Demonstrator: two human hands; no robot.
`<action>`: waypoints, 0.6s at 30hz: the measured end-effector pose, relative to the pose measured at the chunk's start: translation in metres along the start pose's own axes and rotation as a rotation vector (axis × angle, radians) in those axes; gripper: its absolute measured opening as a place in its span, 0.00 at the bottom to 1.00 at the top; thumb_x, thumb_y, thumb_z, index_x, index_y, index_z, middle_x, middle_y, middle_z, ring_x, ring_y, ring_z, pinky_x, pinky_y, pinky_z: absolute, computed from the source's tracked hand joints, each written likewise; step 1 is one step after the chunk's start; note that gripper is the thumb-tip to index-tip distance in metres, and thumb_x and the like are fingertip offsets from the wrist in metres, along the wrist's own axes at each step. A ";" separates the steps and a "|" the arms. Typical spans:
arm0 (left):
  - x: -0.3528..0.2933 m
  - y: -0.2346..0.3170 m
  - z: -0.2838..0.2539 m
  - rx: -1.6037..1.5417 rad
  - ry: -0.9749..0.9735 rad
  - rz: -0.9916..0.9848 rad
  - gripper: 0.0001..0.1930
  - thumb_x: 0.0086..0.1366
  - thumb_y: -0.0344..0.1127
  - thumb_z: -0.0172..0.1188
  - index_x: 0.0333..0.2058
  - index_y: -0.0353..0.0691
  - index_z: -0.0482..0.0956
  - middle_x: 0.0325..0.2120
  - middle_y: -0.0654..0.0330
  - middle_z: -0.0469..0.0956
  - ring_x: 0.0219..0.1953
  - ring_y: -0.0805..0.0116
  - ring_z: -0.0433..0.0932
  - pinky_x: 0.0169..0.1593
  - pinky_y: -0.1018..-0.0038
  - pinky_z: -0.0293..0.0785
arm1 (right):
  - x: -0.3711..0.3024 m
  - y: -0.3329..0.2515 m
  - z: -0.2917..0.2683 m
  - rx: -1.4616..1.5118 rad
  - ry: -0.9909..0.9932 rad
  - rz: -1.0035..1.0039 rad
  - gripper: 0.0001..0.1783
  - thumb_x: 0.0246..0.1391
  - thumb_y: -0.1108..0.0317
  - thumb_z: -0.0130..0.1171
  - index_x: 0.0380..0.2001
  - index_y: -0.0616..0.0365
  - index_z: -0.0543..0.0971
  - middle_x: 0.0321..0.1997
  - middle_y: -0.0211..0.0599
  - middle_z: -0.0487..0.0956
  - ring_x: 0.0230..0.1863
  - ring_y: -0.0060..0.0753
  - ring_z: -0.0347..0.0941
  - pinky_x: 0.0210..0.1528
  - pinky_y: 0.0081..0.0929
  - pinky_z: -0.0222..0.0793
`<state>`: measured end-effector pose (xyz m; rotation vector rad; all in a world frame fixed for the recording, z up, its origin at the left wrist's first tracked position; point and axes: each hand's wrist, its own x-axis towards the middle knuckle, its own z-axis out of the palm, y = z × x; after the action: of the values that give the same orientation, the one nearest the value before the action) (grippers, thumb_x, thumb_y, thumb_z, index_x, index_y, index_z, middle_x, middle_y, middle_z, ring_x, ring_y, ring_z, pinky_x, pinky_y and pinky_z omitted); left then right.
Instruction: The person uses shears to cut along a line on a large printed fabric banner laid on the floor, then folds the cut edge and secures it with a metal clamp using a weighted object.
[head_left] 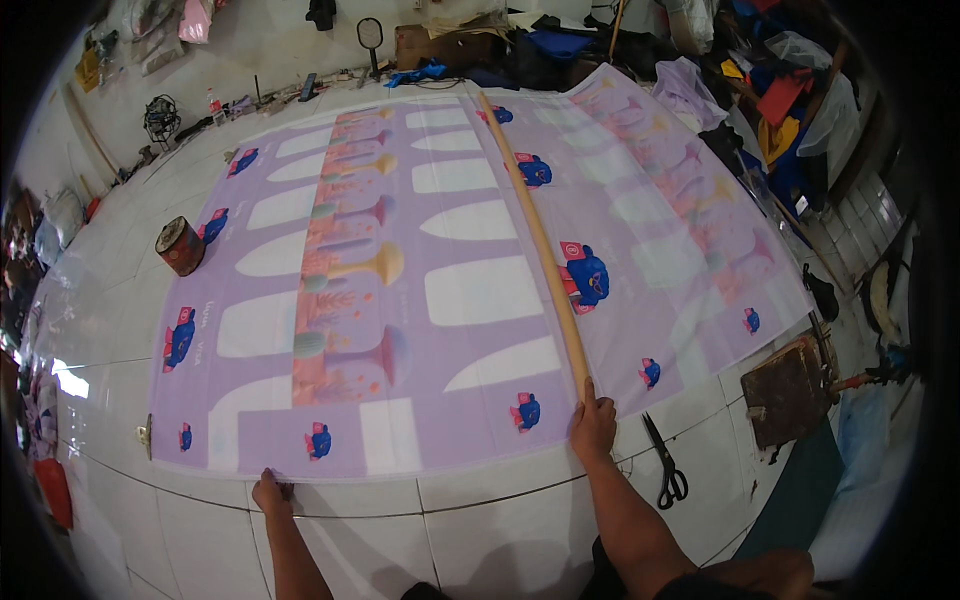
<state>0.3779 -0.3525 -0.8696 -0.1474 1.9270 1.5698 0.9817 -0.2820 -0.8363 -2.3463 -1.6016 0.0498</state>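
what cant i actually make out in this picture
All in the head view:
Wooden pole: its near end is hidden by the right grip.
Left grip: too small to tell whether it pinches the sheet.
Floor tiles: covered where the sheet lies.
Left-side clutter: cut off by the dark picture edge.
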 end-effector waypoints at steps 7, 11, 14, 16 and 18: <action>0.004 -0.005 -0.014 0.015 -0.038 0.089 0.09 0.66 0.36 0.59 0.32 0.37 0.73 0.23 0.62 0.71 0.21 0.71 0.72 0.22 0.74 0.76 | 0.004 0.019 -0.011 -0.077 -0.035 0.039 0.34 0.60 0.66 0.58 0.69 0.43 0.63 0.44 0.48 0.71 0.44 0.51 0.71 0.47 0.47 0.69; -0.009 -0.011 -0.006 -0.001 -0.079 0.066 0.10 0.66 0.36 0.59 0.33 0.35 0.74 0.23 0.60 0.71 0.21 0.70 0.73 0.23 0.73 0.78 | 0.004 0.038 -0.016 0.043 -0.019 0.030 0.30 0.63 0.67 0.55 0.68 0.47 0.65 0.45 0.51 0.71 0.44 0.52 0.71 0.47 0.45 0.70; -0.009 -0.010 -0.023 0.003 -0.131 0.056 0.11 0.67 0.36 0.59 0.33 0.33 0.74 0.24 0.59 0.72 0.23 0.68 0.75 0.25 0.73 0.79 | -0.010 0.027 -0.011 0.126 0.008 -0.086 0.30 0.64 0.68 0.53 0.69 0.48 0.64 0.45 0.51 0.70 0.44 0.51 0.71 0.47 0.43 0.71; -0.013 -0.010 -0.025 -0.080 -0.165 0.071 0.11 0.67 0.35 0.59 0.34 0.31 0.74 0.24 0.59 0.72 0.23 0.67 0.76 0.27 0.72 0.80 | -0.021 0.014 -0.011 0.153 0.045 -0.190 0.30 0.64 0.69 0.52 0.69 0.49 0.63 0.46 0.51 0.70 0.44 0.51 0.71 0.47 0.42 0.71; -0.025 -0.007 -0.021 -0.090 -0.191 0.100 0.10 0.67 0.35 0.58 0.34 0.31 0.74 0.24 0.59 0.72 0.23 0.68 0.75 0.27 0.72 0.79 | -0.028 -0.002 -0.022 0.246 0.019 -0.286 0.30 0.64 0.69 0.52 0.69 0.51 0.63 0.46 0.51 0.70 0.44 0.51 0.71 0.47 0.42 0.71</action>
<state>0.3920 -0.3808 -0.8601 0.0610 1.7399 1.6732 0.9734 -0.3118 -0.8189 -1.9141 -1.7926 0.1532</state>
